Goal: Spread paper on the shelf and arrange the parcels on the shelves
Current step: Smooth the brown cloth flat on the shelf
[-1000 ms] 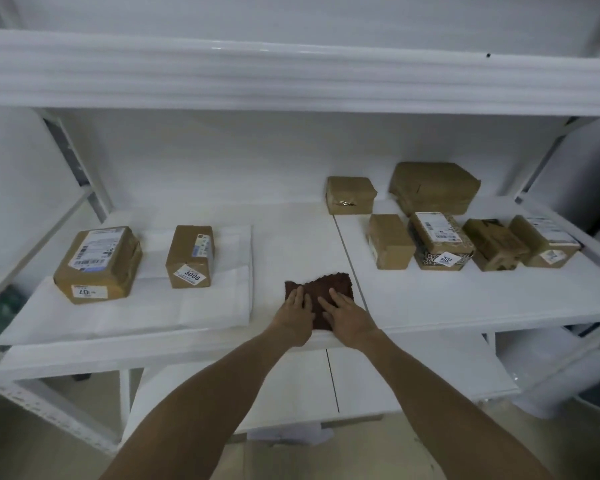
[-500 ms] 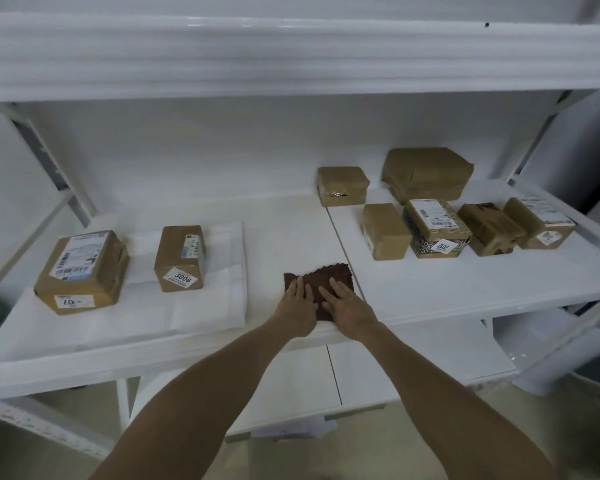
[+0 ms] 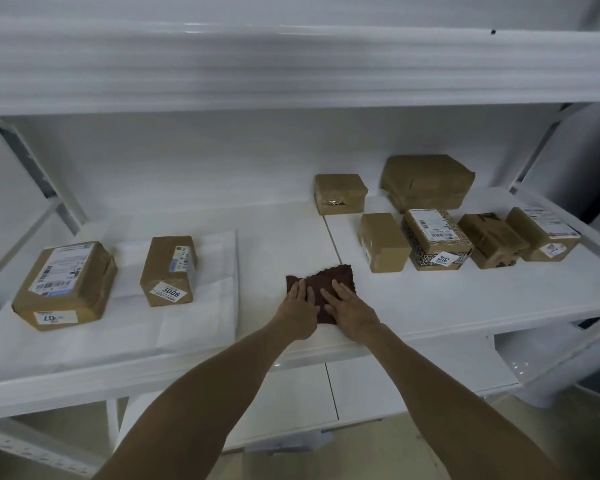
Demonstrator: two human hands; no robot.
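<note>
Head view: the left hand [image 3: 297,306] and right hand [image 3: 350,308] lie flat side by side, fingers straight, pressing a dark brown cloth [image 3: 336,277] at the front middle of the white shelf [image 3: 465,299]. The paper [image 3: 194,306] is spread just left of the cloth and carries a large parcel [image 3: 65,284] and a smaller parcel [image 3: 168,270]. Six more parcels [image 3: 383,242] crowd the bare right half, the nearest just beyond the cloth's far right corner.

Matt brown-paper parcels [image 3: 384,242], nubbly brown cloth [image 3: 329,281], glossy white shelf [image 3: 465,299]

left hand [image 3: 297,308], right hand [image 3: 350,311] barely shifted on brown cloth [image 3: 340,276]
</note>
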